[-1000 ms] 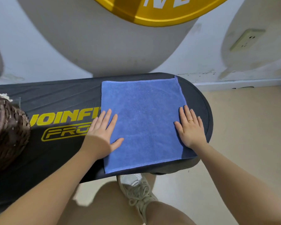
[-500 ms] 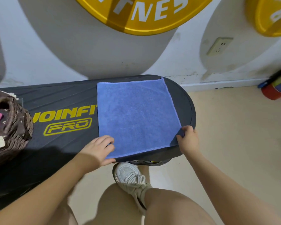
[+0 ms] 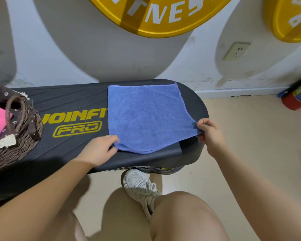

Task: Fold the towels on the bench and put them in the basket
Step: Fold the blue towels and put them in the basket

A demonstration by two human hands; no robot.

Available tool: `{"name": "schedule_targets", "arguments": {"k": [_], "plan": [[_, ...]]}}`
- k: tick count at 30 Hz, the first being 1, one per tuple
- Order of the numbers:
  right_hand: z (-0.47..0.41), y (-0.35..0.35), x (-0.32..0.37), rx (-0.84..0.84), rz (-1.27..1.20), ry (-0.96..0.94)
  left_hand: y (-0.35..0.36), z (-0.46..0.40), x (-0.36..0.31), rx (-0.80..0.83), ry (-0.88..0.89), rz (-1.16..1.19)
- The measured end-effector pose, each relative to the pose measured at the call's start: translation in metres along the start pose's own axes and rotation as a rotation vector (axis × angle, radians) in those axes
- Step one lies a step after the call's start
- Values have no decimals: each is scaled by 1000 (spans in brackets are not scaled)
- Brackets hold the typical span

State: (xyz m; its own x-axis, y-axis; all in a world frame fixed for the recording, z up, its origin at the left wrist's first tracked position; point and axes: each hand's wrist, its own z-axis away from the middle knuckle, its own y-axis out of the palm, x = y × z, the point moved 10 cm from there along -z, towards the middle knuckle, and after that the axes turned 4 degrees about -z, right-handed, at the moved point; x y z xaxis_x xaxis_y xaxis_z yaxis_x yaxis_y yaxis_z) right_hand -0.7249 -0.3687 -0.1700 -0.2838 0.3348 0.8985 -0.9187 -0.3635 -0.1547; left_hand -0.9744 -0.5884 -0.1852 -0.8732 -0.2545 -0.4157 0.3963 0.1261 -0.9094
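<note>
Both hands, left hand [image 3: 99, 150] and right hand [image 3: 209, 132], pinch the blue towel's [image 3: 146, 117] near corners on the bench [image 3: 73, 101]; basket [image 3: 19, 136] at nine o'clock; uneven lifting could skew the fold.

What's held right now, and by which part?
Blue towel: left hand pinches its near-left corner, right hand its near-right corner.

Fuzzy cloth towel [image 3: 146, 117], wicker basket [image 3: 19, 146]
</note>
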Motion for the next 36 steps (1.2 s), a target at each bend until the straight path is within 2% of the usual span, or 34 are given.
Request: {"name": "schedule_targets", "arguments": {"k": [1, 3, 7, 9, 12, 16, 20, 24, 27, 29, 32, 36], "plan": [[1, 1, 5, 27, 14, -5, -1, -1, 11, 19, -134, 123], [1, -2, 12, 56, 30, -11, -7, -1, 24, 7, -270, 338], [2, -1, 12, 244, -96, 40, -27, 0, 34, -70, -388, 687], [-3, 7, 13, 326, -4, 47, -28, -5, 35, -52, -414, 835], [-25, 18, 20, 275, 239, -26, -30, -21, 42, -85, -492, 891], [-66, 35, 44, 151, 305, -159, -36, -46, 54, -224, -610, 917], [-103, 56, 53, 118, 338, -171, -35, -68, 86, -309, -754, 809], [-140, 80, 61, 67, 568, -242, -29, -96, 113, -271, -840, 579], [-150, 101, 60, 141, 709, -305, -31, -105, 109, -242, -750, 304], [-150, 113, 60, 221, 840, -389, -32, -109, 100, -251, -643, 216], [-151, 115, 61, 261, 925, -433, -37, -113, 93, -270, -508, 153], [-150, 119, 69, 299, 922, -445, -41, -114, 100, -282, -450, 152]]}}
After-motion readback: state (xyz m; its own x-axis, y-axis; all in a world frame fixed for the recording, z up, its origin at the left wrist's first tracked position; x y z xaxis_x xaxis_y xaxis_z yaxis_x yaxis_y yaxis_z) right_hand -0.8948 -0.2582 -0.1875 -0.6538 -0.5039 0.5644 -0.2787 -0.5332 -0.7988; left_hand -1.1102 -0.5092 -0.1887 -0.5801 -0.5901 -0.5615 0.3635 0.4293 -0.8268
